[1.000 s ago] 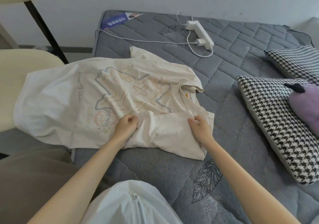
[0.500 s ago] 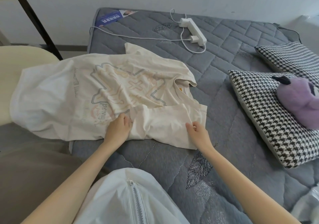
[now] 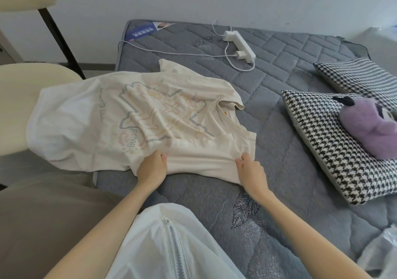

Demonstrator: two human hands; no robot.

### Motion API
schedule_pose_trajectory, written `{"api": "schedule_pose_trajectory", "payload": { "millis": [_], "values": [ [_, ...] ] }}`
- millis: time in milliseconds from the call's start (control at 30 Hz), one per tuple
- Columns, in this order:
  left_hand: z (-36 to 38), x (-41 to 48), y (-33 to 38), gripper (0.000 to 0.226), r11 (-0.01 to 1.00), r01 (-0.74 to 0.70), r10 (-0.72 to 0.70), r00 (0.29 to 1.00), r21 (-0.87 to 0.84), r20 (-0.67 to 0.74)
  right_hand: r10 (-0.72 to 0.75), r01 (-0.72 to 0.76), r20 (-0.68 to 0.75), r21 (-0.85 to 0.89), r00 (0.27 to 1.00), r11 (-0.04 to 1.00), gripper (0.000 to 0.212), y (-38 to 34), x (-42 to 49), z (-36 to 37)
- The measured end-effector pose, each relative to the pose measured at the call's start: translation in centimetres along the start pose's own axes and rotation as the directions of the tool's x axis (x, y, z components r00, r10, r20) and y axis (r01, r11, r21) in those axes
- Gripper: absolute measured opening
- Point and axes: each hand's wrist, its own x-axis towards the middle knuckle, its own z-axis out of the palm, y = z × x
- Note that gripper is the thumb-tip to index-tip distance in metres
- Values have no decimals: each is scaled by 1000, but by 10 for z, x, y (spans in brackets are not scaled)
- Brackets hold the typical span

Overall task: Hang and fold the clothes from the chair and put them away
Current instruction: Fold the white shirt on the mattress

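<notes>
Cream printed cotton T-shirt (image 3: 137, 115), centre-left of frame on grey quilted mattress (image 3: 279, 74): left hand (image 3: 153, 168) and right hand (image 3: 251, 169) pinch its near folded edge with curled fingers; folding step in hand, next fold probably calls for flattening first.

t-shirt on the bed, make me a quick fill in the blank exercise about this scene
1. The left hand and right hand each pinch the near edge of the cream t-shirt, which lies on a ____ quilted mattress.
2. The plush toy resting on the houndstooth pillow is ____ in colour.
3. The number of houndstooth pillows in view is ____.

Missing words: grey; purple; two
</notes>
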Motion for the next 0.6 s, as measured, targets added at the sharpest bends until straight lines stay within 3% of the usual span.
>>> {"api": "schedule_pose_trajectory", "payload": {
  "millis": [67,167,300,367,433,500,600],
  "values": [
    [-5,-1,-3,29,999,-4,5,999,34,-43,-32,27,-34,-136,999,990,20,-5,0,2],
    [-17,-5,-6,16,994,-99,106,981,56,-160,-105,78,-166,-164,980,983,17,-10,2,-7],
    [-19,2,12,11,908,-352,408,864,226,-295,-427,369,-343,-222,837,902,37,-25,7,-8],
    [-11,4,27,14,784,-531,608,762,321,-225,-591,563,-239,-179,770,807,31,-38,10,1],
    [1,6,33,25,641,-656,732,678,399,-61,-642,630,-66,-139,764,764,34,-42,14,14],
    [14,11,25,39,644,-636,660,743,425,111,-573,580,98,-179,814,794,45,-35,18,26],
    [22,22,3,50,837,-436,411,900,331,145,-404,422,129,-190,906,886,52,-11,28,33]
  ]
}}
